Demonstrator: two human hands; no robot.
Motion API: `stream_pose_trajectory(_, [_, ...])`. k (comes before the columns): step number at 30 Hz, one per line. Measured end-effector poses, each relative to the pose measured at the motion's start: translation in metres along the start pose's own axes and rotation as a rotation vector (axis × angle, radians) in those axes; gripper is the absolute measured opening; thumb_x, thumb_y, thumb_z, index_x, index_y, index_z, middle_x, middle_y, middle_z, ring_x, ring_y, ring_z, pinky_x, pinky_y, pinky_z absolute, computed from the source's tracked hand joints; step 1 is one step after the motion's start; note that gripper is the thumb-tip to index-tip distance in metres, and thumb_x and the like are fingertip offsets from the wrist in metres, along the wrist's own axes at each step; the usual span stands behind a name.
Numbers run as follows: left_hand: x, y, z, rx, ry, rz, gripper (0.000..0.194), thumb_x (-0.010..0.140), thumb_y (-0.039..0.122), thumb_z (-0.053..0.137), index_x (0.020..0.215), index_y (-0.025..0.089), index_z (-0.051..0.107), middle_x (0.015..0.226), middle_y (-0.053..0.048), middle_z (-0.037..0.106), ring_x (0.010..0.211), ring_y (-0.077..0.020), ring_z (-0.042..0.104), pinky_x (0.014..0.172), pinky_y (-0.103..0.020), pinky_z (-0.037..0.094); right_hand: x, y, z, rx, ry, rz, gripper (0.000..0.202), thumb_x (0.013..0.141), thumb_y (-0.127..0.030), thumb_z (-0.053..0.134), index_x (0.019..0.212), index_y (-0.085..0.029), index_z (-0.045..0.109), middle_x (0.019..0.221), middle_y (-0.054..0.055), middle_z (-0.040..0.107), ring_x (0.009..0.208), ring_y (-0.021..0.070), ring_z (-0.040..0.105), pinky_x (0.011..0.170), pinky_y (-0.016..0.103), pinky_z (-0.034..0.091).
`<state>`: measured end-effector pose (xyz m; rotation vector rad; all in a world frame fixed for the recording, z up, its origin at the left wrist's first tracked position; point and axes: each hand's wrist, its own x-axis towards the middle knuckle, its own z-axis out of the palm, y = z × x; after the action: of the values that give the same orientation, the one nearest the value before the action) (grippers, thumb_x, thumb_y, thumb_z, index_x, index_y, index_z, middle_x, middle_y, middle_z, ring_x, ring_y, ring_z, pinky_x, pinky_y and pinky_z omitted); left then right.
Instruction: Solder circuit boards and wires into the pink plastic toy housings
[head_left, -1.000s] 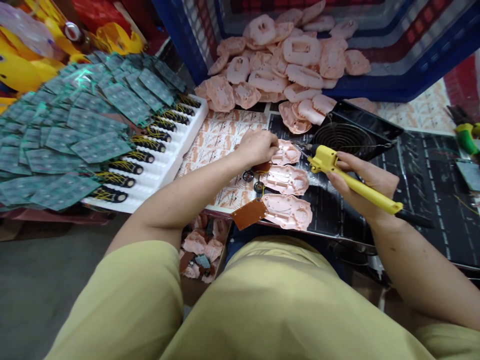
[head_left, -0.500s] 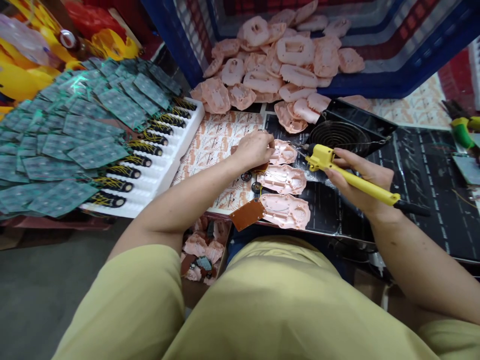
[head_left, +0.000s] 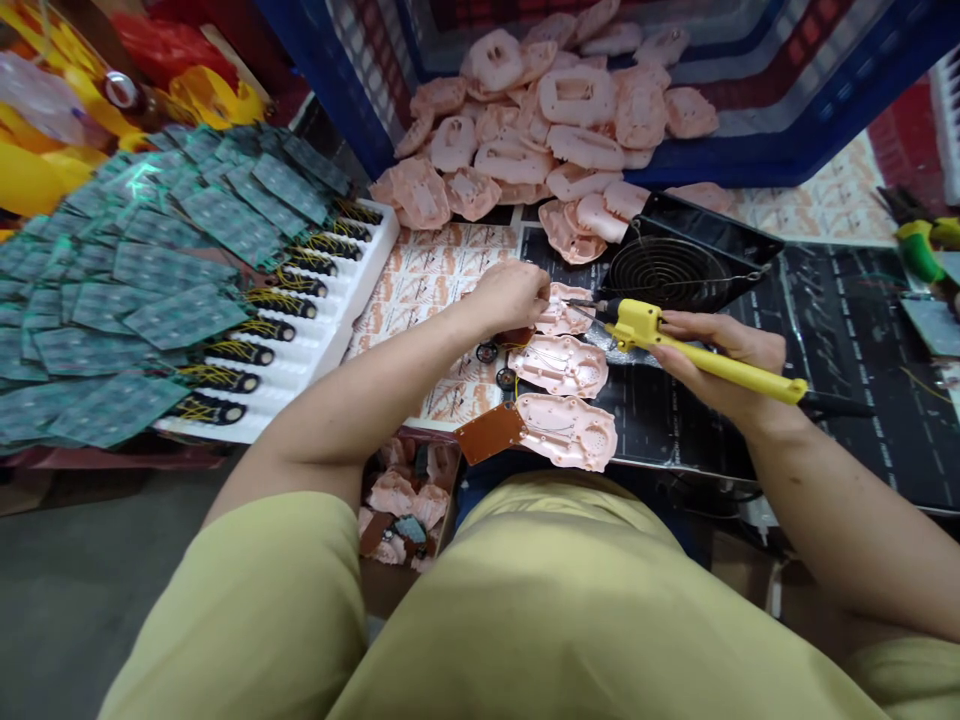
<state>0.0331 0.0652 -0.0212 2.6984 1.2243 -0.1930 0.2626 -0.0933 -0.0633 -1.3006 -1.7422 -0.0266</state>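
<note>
My right hand [head_left: 724, 360] is closed round a yellow soldering tool [head_left: 697, 358], whose tip points left over the farthest of three pink shells. My left hand [head_left: 514, 297] is bent with its fingers together at the left end of that far shell [head_left: 564, 309]; what is between the fingertips is hidden. Nearer to me lie a middle pink shell [head_left: 562, 366] and a near one [head_left: 574, 431], both with thin wires inside. A brown circuit board [head_left: 491, 432] touches the near shell's left end. Small black round parts [head_left: 505, 379] lie left of the shells.
A blue crate [head_left: 757, 170] with many pink shells stands at the back. Green boards [head_left: 187, 310] are heaped on a white foam tray [head_left: 300, 385] at left. Behind the tool is a black fan [head_left: 664, 268]. Green-handled pliers [head_left: 921, 255] lie far right.
The soldering tool's tip has moved left, onto or just over the far shell. My left hand stays at that shell. The whole view has shifted slightly.
</note>
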Motion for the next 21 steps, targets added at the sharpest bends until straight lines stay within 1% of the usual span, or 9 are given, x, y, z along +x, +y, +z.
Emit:
stream_pose_trajectory(3, [0.001,0.004,-0.006,0.022,-0.034,-0.009,0.03,0.083,0.02,0.056,0.104,0.017,0.077,0.104,-0.01,0.076,0.105,-0.0275,0.068,0.089,-0.034,0.049,0.0,0.005,0.002,0.002,0.006,0.034,0.017,0.084,-0.04,0.077,0.098,-0.031,0.072,0.089,-0.001,0.077,0.065,0.0205,0.073,0.057,0.032,0.063])
stream_pose_trajectory(6, [0.001,0.006,-0.008,0.013,-0.051,-0.02,0.032,0.084,0.02,0.055,0.106,0.016,0.077,0.104,-0.012,0.075,0.107,-0.0299,0.066,0.091,-0.037,0.049,0.0,0.01,0.003,-0.006,0.006,0.038,0.015,0.084,-0.043,0.076,0.089,-0.03,0.072,0.083,-0.002,0.077,0.059,0.0186,0.071,0.052,0.03,0.061])
stream_pose_trajectory(10, [0.002,0.006,-0.007,-0.01,-0.048,-0.023,0.03,0.083,0.019,0.057,0.105,0.015,0.077,0.103,-0.013,0.075,0.106,-0.0312,0.066,0.088,-0.037,0.049,0.002,0.013,0.003,0.049,-0.012,0.006,0.016,0.082,-0.039,0.079,0.093,-0.03,0.072,0.086,-0.003,0.077,0.066,0.019,0.073,0.058,0.03,0.063])
stream_pose_trajectory(13, [0.003,0.007,-0.009,0.004,-0.05,-0.018,0.027,0.08,0.016,0.059,0.1,0.016,0.077,0.099,-0.01,0.075,0.103,-0.0289,0.066,0.087,-0.035,0.049,0.005,0.012,0.003,0.111,-0.069,-0.018,0.014,0.083,-0.036,0.078,0.095,-0.033,0.071,0.09,-0.004,0.077,0.071,0.0201,0.074,0.065,0.034,0.065])
stream_pose_trajectory(17, [0.006,0.009,-0.013,0.035,-0.072,-0.029,0.024,0.076,0.016,0.062,0.095,0.018,0.077,0.096,-0.007,0.074,0.101,-0.0269,0.065,0.09,-0.034,0.048,0.013,0.01,0.0,0.135,-0.135,-0.043,0.015,0.082,-0.035,0.079,0.093,-0.029,0.071,0.089,-0.001,0.077,0.072,0.0197,0.074,0.063,0.033,0.064])
stream_pose_trajectory(20, [0.008,0.01,-0.014,0.031,-0.085,-0.047,0.025,0.076,0.016,0.063,0.097,0.018,0.077,0.096,-0.008,0.073,0.102,-0.0272,0.065,0.09,-0.035,0.048,0.014,0.008,-0.006,0.125,-0.136,-0.068,0.015,0.081,-0.035,0.08,0.092,-0.028,0.071,0.087,-0.001,0.077,0.071,0.019,0.074,0.063,0.032,0.064])
stream_pose_trajectory(21, [0.008,0.01,-0.014,0.03,-0.084,-0.046,0.025,0.076,0.016,0.063,0.097,0.017,0.077,0.096,-0.009,0.073,0.102,-0.0273,0.065,0.09,-0.035,0.048,0.013,0.007,-0.008,0.114,-0.118,-0.072,0.015,0.081,-0.034,0.08,0.093,-0.028,0.071,0.088,-0.001,0.077,0.071,0.0191,0.074,0.063,0.032,0.064])
